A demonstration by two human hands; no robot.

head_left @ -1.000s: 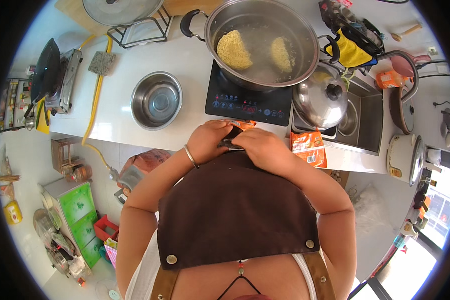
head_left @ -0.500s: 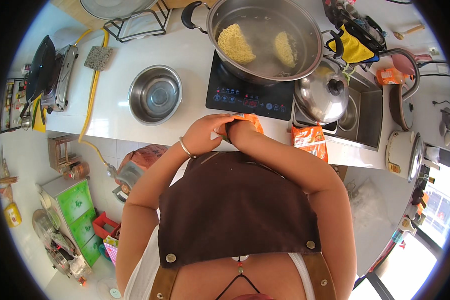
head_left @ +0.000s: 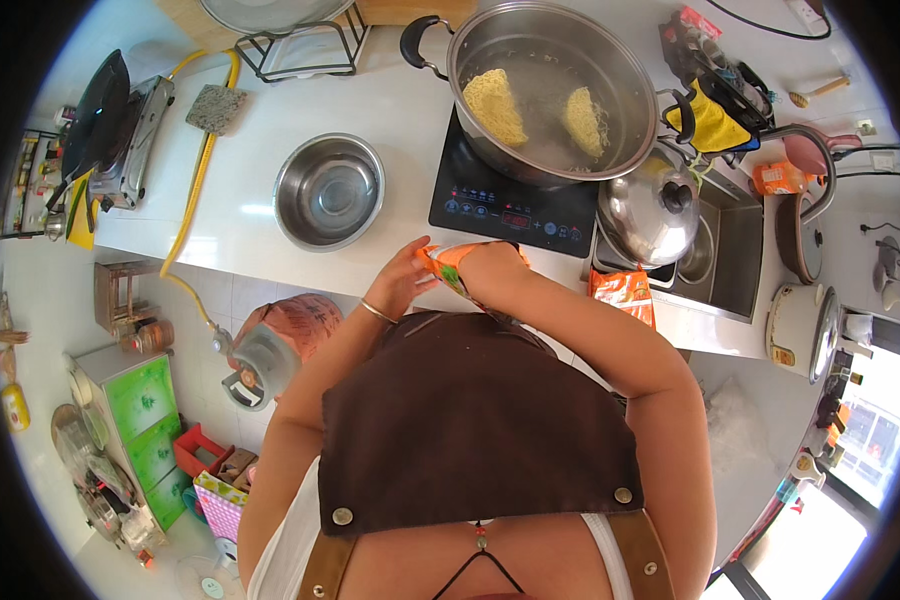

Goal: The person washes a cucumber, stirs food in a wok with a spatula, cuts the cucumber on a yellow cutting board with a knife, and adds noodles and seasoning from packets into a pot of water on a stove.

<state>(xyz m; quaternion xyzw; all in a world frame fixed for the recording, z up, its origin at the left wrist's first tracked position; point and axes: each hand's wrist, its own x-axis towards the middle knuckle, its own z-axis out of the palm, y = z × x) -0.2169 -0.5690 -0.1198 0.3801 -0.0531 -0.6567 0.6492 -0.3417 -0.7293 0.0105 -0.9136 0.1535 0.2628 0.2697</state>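
Head view: the left hand (head_left: 397,284) has its fingers spread at the left end of a crinkled, glossy orange packet (head_left: 449,263); the right hand (head_left: 497,270) overlaps it, fingers hidden, grip impossible to tell. Beyond sits a round, smooth metal bowl (head_left: 292,195).

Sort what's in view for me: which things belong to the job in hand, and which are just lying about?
Seem part of the job:
orange packet, at the right hand
pale noodle pieces inside the large pot
black cooktop under it
probably the second orange packet

Apparently just lying about:
metal bowl
yellow cloth
grey block
black wok
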